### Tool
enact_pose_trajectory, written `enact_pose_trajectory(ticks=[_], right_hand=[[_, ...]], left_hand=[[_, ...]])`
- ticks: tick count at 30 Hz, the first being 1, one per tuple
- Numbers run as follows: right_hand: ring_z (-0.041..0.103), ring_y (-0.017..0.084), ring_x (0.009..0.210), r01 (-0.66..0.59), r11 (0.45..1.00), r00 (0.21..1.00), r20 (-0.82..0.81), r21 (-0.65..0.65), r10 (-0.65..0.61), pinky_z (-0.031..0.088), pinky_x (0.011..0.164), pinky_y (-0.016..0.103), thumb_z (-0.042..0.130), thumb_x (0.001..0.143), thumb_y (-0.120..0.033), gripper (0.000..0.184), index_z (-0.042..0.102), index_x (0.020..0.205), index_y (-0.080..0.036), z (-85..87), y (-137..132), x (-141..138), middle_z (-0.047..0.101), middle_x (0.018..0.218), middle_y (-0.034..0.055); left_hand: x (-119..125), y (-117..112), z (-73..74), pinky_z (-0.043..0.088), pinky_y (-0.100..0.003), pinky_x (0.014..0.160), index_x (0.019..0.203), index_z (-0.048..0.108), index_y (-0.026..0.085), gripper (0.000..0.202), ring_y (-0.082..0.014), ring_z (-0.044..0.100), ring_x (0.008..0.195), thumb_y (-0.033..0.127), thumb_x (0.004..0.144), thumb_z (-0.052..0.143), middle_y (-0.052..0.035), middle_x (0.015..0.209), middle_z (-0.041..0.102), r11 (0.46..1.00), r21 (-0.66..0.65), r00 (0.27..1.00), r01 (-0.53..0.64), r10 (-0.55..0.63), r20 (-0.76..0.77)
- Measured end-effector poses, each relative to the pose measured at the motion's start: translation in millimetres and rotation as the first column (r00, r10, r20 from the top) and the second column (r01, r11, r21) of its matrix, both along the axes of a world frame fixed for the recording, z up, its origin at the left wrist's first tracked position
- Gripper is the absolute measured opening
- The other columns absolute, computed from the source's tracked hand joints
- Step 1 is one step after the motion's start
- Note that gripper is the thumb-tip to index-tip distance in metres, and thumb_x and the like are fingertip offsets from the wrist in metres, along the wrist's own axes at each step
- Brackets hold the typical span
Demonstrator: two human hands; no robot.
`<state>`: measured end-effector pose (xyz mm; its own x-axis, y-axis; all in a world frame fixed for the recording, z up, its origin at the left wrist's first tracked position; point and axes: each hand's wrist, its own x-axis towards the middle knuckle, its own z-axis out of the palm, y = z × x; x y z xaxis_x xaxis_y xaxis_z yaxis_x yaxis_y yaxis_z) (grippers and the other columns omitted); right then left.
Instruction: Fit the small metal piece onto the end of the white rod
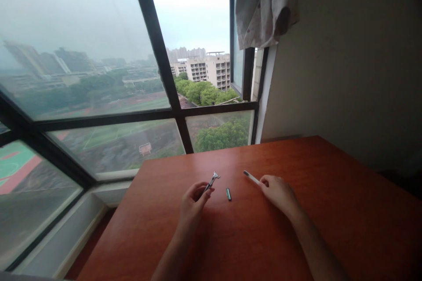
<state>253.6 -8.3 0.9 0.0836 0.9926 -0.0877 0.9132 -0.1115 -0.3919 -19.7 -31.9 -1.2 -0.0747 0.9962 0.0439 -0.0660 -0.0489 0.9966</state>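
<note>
My left hand (195, 197) is closed round the handle of a silver and dark razor (212, 179). The razor's bare, forked metal head points up and away from me. Between my hands, flat on the table, lies a small dark strip with a green face (228, 194), which looks like a razor blade cartridge; neither hand touches it. To the right, my right hand (273, 188) grips a white toothbrush (252, 177) by its handle. Its dark-bristled end points left and away from me, close above the tabletop. My fingers hide the lower part of both handles.
The reddish-brown wooden table (257, 246) stretches under both hands. Beyond its far edge rises a dark window frame (180, 116), with one pane swung open. A pale spotted cloth (263, 4) hangs at the upper right, beside a plain wall (343, 65).
</note>
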Motion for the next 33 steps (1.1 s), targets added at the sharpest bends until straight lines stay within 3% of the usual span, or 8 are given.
enact_pose_trajectory(ticks=[6, 11, 19, 33], right_hand=[[0.067, 0.021, 0.075, 0.089, 0.991, 0.992, 0.093, -0.102, -0.079, 0.031, 0.052, 0.024, 0.052, 0.084, -0.029, 0.020, 0.068, 0.077, -0.020, -6.5, 3.1, 17.6, 0.072, 0.081, 0.0080], [0.067, 0.026, 0.085, 0.104, 0.985, 0.986, 0.142, -0.135, -0.085, 0.039, 0.060, 0.026, 0.054, 0.082, -0.035, 0.021, 0.070, 0.082, -0.020, -4.9, 0.5, 15.6, 0.072, 0.091, 0.0116], [0.066, 0.031, 0.092, 0.132, 0.982, 0.970, 0.221, -0.136, -0.100, 0.045, 0.068, 0.034, 0.054, 0.083, -0.035, 0.023, 0.069, 0.089, -0.020, 4.4, -5.1, 14.9, 0.070, 0.097, 0.0148], [0.067, 0.031, 0.089, 0.124, 0.984, 0.968, 0.235, -0.129, -0.091, 0.043, 0.064, 0.033, 0.050, 0.085, -0.023, 0.020, 0.069, 0.088, -0.018, 7.9, -8.4, 19.5, 0.070, 0.094, 0.0166]], left_hand=[[1.0, -3.8, 7.6, 0.051, -0.028, 0.076, 0.088, 0.066, 0.016, 0.026, -0.0234, 0.069, 0.089, 0.028, 0.067, 0.076, -0.0084, 0.085, 0.076, 1.000, -0.019, 1.000, 0.004, -0.003, 0.014], [-0.1, -5.5, 10.5, 0.051, -0.026, 0.074, 0.088, 0.070, 0.015, 0.027, -0.0203, 0.069, 0.081, 0.027, 0.065, 0.077, -0.0058, 0.082, 0.076, 0.996, -0.039, 0.997, -0.078, 0.078, -0.016], [1.1, -6.0, 10.5, 0.053, -0.026, 0.070, 0.081, 0.073, 0.015, 0.027, -0.0201, 0.069, 0.075, 0.027, 0.058, 0.081, -0.0051, 0.077, 0.075, 0.989, -0.062, 0.991, -0.132, 0.133, 0.005], [0.8, -5.8, 13.2, 0.053, -0.027, 0.070, 0.079, 0.074, 0.015, 0.027, -0.0190, 0.068, 0.073, 0.028, 0.057, 0.082, -0.0048, 0.075, 0.075, 0.985, -0.067, 0.987, -0.162, 0.162, -0.006]])
